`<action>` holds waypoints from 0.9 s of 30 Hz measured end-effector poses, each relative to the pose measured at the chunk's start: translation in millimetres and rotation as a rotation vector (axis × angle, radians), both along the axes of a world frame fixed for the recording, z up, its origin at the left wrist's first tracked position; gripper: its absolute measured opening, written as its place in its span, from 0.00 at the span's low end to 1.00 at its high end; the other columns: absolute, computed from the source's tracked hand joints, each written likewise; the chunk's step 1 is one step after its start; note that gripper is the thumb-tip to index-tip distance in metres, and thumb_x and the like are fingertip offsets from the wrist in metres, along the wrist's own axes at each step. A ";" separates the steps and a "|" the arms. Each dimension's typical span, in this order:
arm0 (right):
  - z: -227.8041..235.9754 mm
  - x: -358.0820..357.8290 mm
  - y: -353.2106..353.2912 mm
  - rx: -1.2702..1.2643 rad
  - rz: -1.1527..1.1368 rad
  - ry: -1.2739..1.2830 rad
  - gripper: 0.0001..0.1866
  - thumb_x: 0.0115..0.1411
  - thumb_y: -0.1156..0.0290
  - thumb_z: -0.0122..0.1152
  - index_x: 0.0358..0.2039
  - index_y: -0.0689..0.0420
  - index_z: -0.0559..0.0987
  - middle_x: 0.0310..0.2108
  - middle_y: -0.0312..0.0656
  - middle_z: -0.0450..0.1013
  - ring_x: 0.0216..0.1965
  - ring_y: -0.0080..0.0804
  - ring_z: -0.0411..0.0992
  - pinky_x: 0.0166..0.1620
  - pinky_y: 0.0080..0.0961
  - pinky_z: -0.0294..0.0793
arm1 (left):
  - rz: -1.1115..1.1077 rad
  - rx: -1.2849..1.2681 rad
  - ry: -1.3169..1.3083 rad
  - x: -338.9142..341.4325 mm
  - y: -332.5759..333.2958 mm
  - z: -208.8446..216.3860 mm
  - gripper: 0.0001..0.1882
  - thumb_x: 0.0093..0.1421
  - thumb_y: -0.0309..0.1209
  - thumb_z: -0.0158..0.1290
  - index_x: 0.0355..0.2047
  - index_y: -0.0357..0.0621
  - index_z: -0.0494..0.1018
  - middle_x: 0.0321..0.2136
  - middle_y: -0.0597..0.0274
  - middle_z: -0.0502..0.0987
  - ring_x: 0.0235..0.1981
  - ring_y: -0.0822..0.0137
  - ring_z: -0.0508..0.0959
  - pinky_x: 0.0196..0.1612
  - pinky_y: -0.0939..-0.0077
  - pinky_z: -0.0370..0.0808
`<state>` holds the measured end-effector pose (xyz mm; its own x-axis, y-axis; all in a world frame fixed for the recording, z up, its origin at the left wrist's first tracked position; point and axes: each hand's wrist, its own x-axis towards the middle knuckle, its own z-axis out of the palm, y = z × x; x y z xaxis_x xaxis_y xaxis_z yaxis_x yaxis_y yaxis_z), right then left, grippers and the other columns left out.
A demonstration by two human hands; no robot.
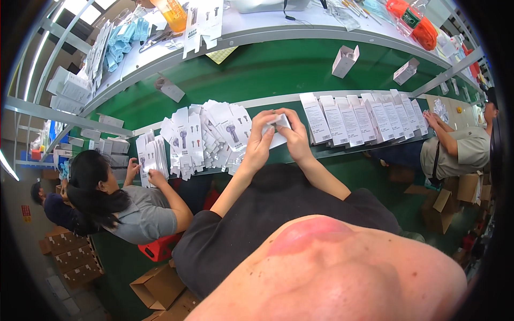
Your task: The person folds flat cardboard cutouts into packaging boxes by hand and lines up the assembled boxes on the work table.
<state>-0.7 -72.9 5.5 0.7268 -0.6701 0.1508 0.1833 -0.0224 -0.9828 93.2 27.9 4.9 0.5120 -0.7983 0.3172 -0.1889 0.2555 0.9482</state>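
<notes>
In front of my chest, my left hand (259, 143) and my right hand (297, 141) are closed around one small white carton (278, 140). My thumbs press at its upper end, and the fingers hide part of it. Just left of my hands, a heap of flattened white printed cartons (208, 134) lies spread over the bench. To the right stands a row of folded-up white cartons (350, 122), tall and side by side, with print on their faces.
Single white cartons (345, 61) stand or lie on the green surface (267, 69) beyond. Above runs a shelf (257, 29) holding an orange bottle (172, 15) and loose items. Co-workers sit at left (144, 214) and right (455, 144). Brown cardboard boxes (158, 286) rest on the floor.
</notes>
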 end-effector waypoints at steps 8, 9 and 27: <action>-1.5 -4.4 1.7 -0.090 0.000 0.107 0.28 0.50 0.80 0.46 0.54 0.60 0.74 0.54 0.45 0.69 0.53 0.40 0.68 0.57 0.27 0.66 | -0.081 0.113 -0.029 8.3 11.8 -16.0 0.15 0.61 0.22 0.43 0.48 0.42 0.70 0.64 0.47 0.62 0.62 0.48 0.63 0.67 0.60 0.57; 1.3 -3.4 1.5 -0.121 0.001 0.113 0.27 0.50 0.80 0.47 0.54 0.60 0.74 0.53 0.45 0.69 0.52 0.41 0.68 0.57 0.28 0.66 | -0.045 0.144 -0.049 6.2 11.7 -9.0 0.14 0.61 0.22 0.42 0.47 0.41 0.69 0.63 0.47 0.62 0.62 0.48 0.64 0.66 0.60 0.57; 10.9 -70.8 -6.4 -0.761 0.031 0.415 0.32 0.46 0.63 0.77 0.53 0.55 0.77 0.53 0.42 0.73 0.52 0.37 0.73 0.54 0.29 0.73 | -0.002 0.158 -0.669 -4.7 22.4 -41.7 0.31 0.53 0.30 0.66 0.57 0.43 0.71 0.63 0.51 0.67 0.61 0.50 0.69 0.65 0.57 0.63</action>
